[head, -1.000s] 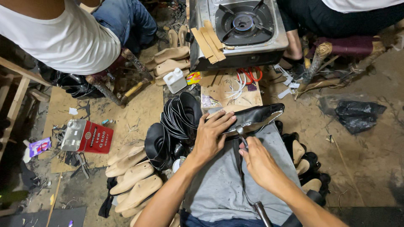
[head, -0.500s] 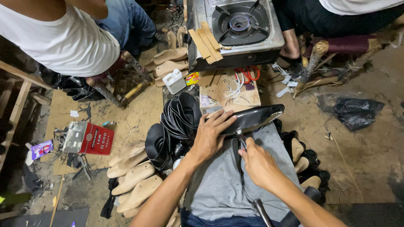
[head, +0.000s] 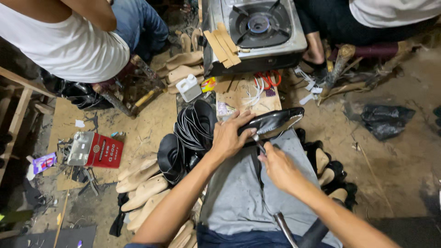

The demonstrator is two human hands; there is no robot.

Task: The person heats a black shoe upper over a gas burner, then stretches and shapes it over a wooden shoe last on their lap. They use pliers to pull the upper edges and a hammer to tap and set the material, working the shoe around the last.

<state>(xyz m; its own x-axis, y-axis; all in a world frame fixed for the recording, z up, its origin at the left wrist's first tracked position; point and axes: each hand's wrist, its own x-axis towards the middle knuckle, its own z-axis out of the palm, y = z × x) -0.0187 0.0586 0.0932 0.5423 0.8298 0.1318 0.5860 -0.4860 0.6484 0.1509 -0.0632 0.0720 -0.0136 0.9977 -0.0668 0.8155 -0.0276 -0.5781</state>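
Down from the head camera, the left hand (head: pixel 228 138) lies spread over the near end of a black shoe (head: pixel 272 122), fingers curled around its edge and pressing it down against the grey cloth (head: pixel 239 193) that covers the person's lap. The shoe rests sole-up across the knee, its glossy sole pointing to the right. The right hand (head: pixel 279 166) is closed in a pinch on a thin metal tool (head: pixel 258 143), whose tip touches the shoe just beside the left thumb; how tightly the fingers close on it cannot be told. A metal bar (head: pixel 285 227) runs down the lap toward the bottom edge.

Just left of the lap stands a heap of black shoe uppers (head: pixel 190 133), and below it a row of pale wooden shoe lasts (head: pixel 142 183). A red tin (head: pixel 96 150) lies on the cardboard further left. Beyond the shoe sits a gas stove (head: pixel 257 27) with strips of wood (head: pixel 223 46) on its corner, a small white jug (head: pixel 189 87) near it. Another person in a white shirt (head: pixel 59 41) crouches at upper left, well apart from the hands
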